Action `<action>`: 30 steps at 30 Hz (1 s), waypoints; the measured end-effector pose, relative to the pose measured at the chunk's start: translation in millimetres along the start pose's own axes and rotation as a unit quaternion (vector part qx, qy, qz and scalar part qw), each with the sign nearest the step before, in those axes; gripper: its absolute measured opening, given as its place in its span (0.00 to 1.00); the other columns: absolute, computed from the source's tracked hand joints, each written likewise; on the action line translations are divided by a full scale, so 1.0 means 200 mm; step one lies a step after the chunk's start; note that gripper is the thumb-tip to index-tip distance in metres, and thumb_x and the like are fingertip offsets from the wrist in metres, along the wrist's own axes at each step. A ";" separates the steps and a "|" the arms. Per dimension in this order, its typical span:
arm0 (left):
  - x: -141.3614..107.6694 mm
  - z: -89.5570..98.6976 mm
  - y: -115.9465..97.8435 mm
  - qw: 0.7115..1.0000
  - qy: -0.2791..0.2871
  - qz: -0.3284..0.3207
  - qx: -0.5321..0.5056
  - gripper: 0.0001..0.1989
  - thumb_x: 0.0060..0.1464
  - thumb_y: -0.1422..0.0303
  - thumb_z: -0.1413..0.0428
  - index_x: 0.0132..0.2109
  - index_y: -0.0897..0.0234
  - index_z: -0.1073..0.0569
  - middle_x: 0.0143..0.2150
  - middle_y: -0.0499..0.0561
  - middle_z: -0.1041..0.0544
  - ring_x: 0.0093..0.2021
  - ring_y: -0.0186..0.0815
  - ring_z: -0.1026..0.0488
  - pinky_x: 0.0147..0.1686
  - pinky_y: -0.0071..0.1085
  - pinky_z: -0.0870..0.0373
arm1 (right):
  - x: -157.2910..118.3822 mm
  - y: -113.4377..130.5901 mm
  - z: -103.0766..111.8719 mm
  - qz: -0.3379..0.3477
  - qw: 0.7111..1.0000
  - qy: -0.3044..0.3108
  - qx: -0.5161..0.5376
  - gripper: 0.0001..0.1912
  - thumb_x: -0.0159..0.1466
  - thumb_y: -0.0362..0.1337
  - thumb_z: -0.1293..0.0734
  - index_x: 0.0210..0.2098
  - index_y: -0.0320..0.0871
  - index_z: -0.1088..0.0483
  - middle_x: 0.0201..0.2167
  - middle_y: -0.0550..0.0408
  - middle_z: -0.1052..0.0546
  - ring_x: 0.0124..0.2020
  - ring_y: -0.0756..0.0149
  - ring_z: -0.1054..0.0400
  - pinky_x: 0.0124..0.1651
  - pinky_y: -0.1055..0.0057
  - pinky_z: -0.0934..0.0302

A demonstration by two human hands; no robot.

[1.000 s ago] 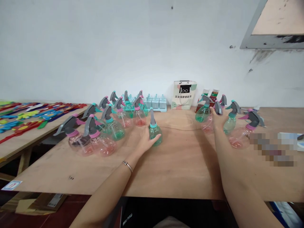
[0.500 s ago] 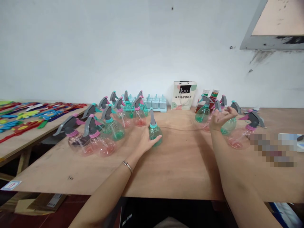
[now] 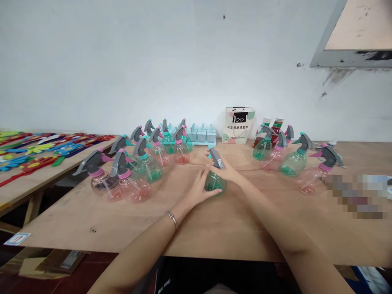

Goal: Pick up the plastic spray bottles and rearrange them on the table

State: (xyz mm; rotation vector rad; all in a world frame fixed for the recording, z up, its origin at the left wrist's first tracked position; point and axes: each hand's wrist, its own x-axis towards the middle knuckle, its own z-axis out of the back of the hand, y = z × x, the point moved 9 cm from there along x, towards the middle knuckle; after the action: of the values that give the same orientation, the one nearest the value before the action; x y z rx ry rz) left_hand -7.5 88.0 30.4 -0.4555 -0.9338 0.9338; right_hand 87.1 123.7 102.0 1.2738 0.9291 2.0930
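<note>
On the surface, the left hand wraps one green spray bottle, the right hand curls round its neck; five more spray bottles stand rightward.

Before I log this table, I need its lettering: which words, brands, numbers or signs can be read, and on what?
"互连网眼镜超市": paper bag; finer print beneath is too small to read.
"miu", second word unclear: dark item at the bottom edge.
Blue-edged sticker: red mark, too blurred.
Green-labelled bottles and carton label: too small.
</note>
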 end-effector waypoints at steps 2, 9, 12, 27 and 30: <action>0.00 0.00 -0.01 1.000 -0.007 0.002 0.012 0.49 0.44 0.49 0.32 0.68 0.55 0.42 0.62 0.62 0.33 0.66 0.56 0.38 0.65 0.56 0.42 | 0.00 0.00 0.01 0.003 1.000 -0.008 0.021 0.27 0.58 0.43 0.30 0.56 0.49 0.35 0.58 0.46 0.27 0.61 0.54 0.33 0.65 0.52 0.42; -0.01 0.00 -0.04 0.999 -0.035 -0.030 0.025 0.42 0.47 0.46 0.36 0.64 0.57 0.37 0.55 0.60 0.29 0.58 0.53 0.32 0.61 0.56 0.38 | 0.01 0.03 0.08 -0.016 0.996 -0.080 0.029 0.16 0.52 0.34 0.35 0.41 0.48 0.27 0.43 0.53 0.21 0.49 0.56 0.28 0.58 0.56 0.36; 0.04 0.21 0.03 0.982 -0.185 -0.032 -0.002 0.27 0.60 0.51 0.47 0.60 0.59 0.37 0.56 0.59 0.31 0.58 0.45 0.31 0.61 0.46 0.36 | 0.01 0.01 0.13 -0.052 0.994 -0.088 0.030 0.14 0.51 0.34 0.37 0.36 0.48 0.27 0.40 0.54 0.21 0.45 0.56 0.28 0.56 0.55 0.35; 0.28 0.50 0.48 0.930 -0.272 0.213 0.127 0.34 0.51 0.60 0.37 0.62 0.61 0.39 0.61 0.63 0.32 0.67 0.55 0.39 0.65 0.60 0.50 | -0.01 0.19 0.15 -0.063 0.969 -0.048 0.232 0.10 0.44 0.36 0.37 0.28 0.46 0.31 0.27 0.55 0.22 0.41 0.54 0.25 0.49 0.56 0.33; 0.25 0.44 0.42 0.938 -0.246 0.200 0.137 0.38 0.50 0.55 0.36 0.64 0.60 0.40 0.65 0.65 0.37 0.69 0.57 0.42 0.65 0.61 0.50 | 0.00 0.17 0.15 -0.076 0.964 -0.031 0.253 0.12 0.44 0.35 0.36 0.30 0.46 0.30 0.29 0.55 0.21 0.43 0.53 0.25 0.51 0.54 0.33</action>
State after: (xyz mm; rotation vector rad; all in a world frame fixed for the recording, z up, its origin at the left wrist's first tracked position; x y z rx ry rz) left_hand -108.3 171.6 43.9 -0.1712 -1.1600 1.5752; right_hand 110.7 110.7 137.6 1.4437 1.5482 1.7426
